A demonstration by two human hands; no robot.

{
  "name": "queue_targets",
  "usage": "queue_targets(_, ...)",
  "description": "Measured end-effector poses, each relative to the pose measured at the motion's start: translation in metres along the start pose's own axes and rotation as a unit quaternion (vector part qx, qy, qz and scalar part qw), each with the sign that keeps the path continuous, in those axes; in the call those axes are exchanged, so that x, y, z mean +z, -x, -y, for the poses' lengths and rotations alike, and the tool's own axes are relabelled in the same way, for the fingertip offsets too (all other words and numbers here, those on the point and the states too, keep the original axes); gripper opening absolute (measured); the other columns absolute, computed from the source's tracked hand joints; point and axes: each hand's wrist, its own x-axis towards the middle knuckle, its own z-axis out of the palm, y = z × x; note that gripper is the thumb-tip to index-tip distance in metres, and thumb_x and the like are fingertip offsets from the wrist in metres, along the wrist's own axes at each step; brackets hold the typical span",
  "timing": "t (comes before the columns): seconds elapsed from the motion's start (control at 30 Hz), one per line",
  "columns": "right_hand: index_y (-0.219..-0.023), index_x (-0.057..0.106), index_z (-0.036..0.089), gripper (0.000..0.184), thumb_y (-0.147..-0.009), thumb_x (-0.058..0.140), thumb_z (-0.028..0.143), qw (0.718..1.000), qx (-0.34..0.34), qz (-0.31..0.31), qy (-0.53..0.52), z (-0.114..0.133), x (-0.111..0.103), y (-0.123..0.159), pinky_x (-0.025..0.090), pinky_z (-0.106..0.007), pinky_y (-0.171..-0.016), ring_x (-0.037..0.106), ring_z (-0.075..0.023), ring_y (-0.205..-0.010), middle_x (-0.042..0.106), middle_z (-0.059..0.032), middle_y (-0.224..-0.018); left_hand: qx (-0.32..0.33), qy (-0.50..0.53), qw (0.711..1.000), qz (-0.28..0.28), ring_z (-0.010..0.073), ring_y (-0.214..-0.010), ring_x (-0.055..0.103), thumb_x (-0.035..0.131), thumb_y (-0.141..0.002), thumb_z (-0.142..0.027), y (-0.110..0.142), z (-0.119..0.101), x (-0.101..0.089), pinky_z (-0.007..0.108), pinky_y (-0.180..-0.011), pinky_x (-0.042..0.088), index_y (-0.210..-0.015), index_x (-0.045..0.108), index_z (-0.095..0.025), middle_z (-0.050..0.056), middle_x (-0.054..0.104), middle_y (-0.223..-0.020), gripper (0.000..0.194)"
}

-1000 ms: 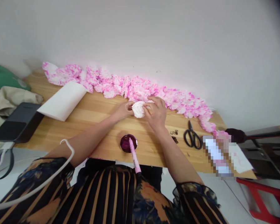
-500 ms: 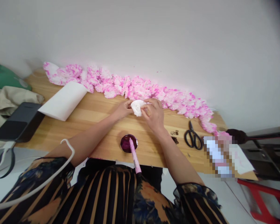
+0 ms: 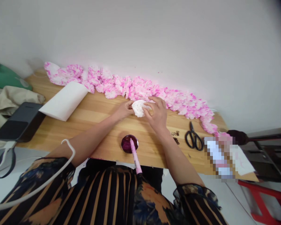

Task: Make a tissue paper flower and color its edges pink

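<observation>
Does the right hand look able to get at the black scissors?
Probably yes: the scissors lie uncovered, with just small dark bits near the path, though the right hand is busy at the crumpled white piece.

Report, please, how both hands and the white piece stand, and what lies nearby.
Left hand holding crumpled white piece. Right hand at its right edge. Pink-and-white ruffles just beyond; dark cup on near side.

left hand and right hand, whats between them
In the head view, a ruffled white piece is between them: the left hand holds one edge, and the right hand is at the opposite edge.
</observation>
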Motion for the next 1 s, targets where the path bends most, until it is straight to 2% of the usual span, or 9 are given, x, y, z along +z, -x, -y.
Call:
queue_targets(0.2, -0.096, 0.067, 0.027, 0.005, -0.093, 0.065, 0.024, 1.000, 0.020, 0.019, 0.001, 0.000, 0.002, 0.002, 0.050, -0.051, -0.100, 0.059, -0.0286, -0.116, 0.068, -0.0068, -0.121, -0.007, -0.014, 1.000, 0.009, 0.0188, -0.087, 0.067, 0.090, -0.055, -0.041, -0.002, 0.003, 0.001, 0.032, -0.086, 0.051, -0.089, 0.065, -0.015, 0.004, 0.074, -0.091, 0.049)
queue_targets(0.37, -0.086, 0.066, 0.026, 0.009, -0.091, 0.064, 0.018, 0.998, 0.038, 0.046, -0.010, 0.006, 0.005, 0.003, 0.050, -0.049, -0.099, 0.058, -0.0278, -0.114, 0.068, -0.0064, -0.116, -0.013, -0.019, 1.000, -0.003, 0.0189, -0.087, 0.067, 0.090, -0.056, -0.041, -0.001, 0.002, 0.001, 0.030, -0.083, 0.051, -0.090, 0.067, -0.014, 0.004, 0.075, -0.090, 0.049)
queue_targets(0.5, -0.086, 0.066, 0.025, 0.008, -0.092, 0.065, 0.020, 0.998, 0.024, 0.060, -0.023, 0.008, 0.005, 0.003, 0.050, -0.049, -0.099, 0.058, -0.0278, -0.115, 0.069, -0.0069, -0.116, -0.010, -0.022, 1.000, -0.010, 0.0187, -0.087, 0.067, 0.089, -0.056, -0.042, -0.001, 0.001, 0.000, 0.029, -0.081, 0.050, -0.089, 0.066, -0.014, 0.003, 0.074, -0.089, 0.048)
queue_targets(0.6, -0.087, 0.066, 0.025, 0.005, -0.092, 0.066, 0.025, 0.997, 0.019, 0.039, -0.059, 0.009, 0.000, 0.000, 0.050, -0.049, -0.099, 0.060, -0.0273, -0.114, 0.068, -0.0067, -0.114, -0.003, -0.017, 1.000, -0.006, 0.0184, -0.085, 0.067, 0.088, -0.057, -0.042, -0.001, 0.000, 0.000, 0.030, -0.083, 0.050, -0.088, 0.065, -0.014, 0.004, 0.074, -0.090, 0.047)
queue_targets(0.8, -0.098, 0.067, 0.027, 0.006, -0.094, 0.063, 0.029, 0.992, 0.085, -0.031, -0.091, 0.005, -0.011, -0.006, 0.049, -0.051, -0.103, 0.061, -0.0271, -0.117, 0.067, -0.0073, -0.119, -0.004, -0.007, 1.000, -0.013, 0.0178, -0.085, 0.067, 0.088, -0.057, -0.037, -0.002, 0.002, -0.001, 0.031, -0.084, 0.051, -0.093, 0.067, -0.014, 0.005, 0.075, -0.093, 0.048)
queue_targets(1.0, -0.098, 0.068, 0.028, 0.007, -0.093, 0.064, 0.025, 0.998, 0.036, -0.014, -0.045, 0.001, -0.005, -0.004, 0.050, -0.052, -0.101, 0.059, -0.0285, -0.119, 0.068, -0.0069, -0.120, 0.001, -0.016, 1.000, -0.011, 0.0191, -0.088, 0.067, 0.086, -0.059, -0.038, -0.001, 0.001, -0.002, 0.031, -0.086, 0.051, -0.095, 0.068, -0.014, 0.005, 0.075, -0.095, 0.046)
